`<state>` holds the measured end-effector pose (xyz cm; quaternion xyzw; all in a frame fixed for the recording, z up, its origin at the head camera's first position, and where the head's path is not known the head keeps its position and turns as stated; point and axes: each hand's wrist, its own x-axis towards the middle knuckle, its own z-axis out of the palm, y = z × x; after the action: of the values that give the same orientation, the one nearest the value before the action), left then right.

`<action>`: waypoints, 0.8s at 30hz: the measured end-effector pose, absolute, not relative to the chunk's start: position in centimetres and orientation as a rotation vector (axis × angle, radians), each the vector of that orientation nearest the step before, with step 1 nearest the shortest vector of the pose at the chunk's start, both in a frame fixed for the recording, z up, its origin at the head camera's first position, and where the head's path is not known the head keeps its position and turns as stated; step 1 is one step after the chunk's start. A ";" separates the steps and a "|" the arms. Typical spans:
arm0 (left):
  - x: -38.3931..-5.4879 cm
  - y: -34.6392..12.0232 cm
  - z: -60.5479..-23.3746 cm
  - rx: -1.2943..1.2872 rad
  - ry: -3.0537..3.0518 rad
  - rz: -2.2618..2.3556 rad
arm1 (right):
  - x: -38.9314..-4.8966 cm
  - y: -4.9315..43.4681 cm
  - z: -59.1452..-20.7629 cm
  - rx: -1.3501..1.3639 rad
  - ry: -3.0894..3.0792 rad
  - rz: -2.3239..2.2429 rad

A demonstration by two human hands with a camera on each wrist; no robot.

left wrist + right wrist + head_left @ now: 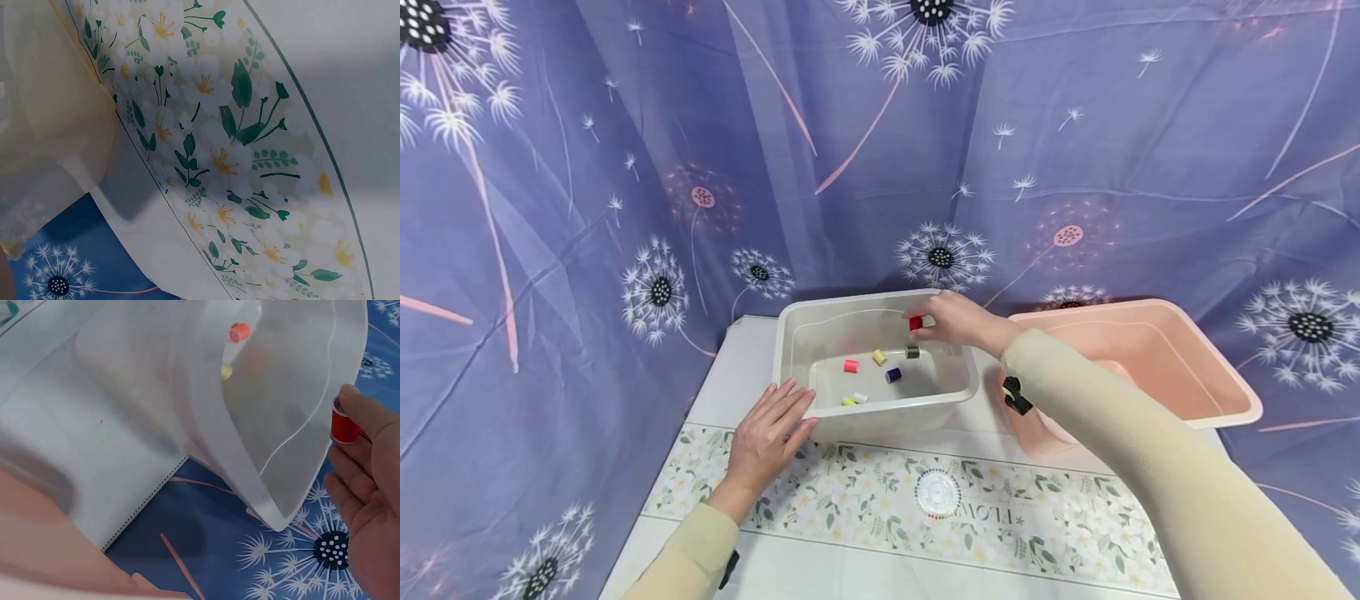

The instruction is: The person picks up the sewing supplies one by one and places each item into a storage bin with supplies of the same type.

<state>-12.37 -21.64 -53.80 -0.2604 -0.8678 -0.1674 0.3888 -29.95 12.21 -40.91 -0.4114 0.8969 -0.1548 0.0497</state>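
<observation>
My right hand (953,318) pinches a red thread spool (345,425) between thumb and fingers, over the right back part of the grey plastic bin (880,412). Several small spools lie on the bin's floor: a pinkish-red spool (851,366), a yellow spool (879,357), a dark green spool (912,352), a dark blue spool (892,375), and a white spool (861,397) beside another yellow spool (849,402) near the front wall. At the bin's front left corner my left hand (767,433) rests on the rim with its fingers extended. The left wrist view does not show its fingertips.
A peach-coloured bin (1180,350) stands to the right, partly covered by my right sleeve (1120,425). Under both bins is a white table with a floral-patterned cover (880,492). A purple-blue dandelion-print curtain (850,225) hangs close behind and to the left.
</observation>
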 end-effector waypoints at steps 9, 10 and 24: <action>-12.5 -21.8 -54.2 -0.651 -2.212 -0.439 | -30.8 11.4 -41.0 -1.212 2.724 -0.382; -12.5 -21.8 -54.2 -0.652 -2.211 -0.436 | -30.9 11.4 -41.1 -1.204 2.729 -0.373; -12.4 -21.6 -53.9 -0.644 -2.218 -0.434 | -31.2 10.8 -41.6 -1.077 2.722 -0.308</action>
<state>-12.45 -21.56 -53.93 -0.2530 -0.8707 -0.1705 0.3857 -31.17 10.83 -41.55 -0.3640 0.9202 -0.1042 0.0989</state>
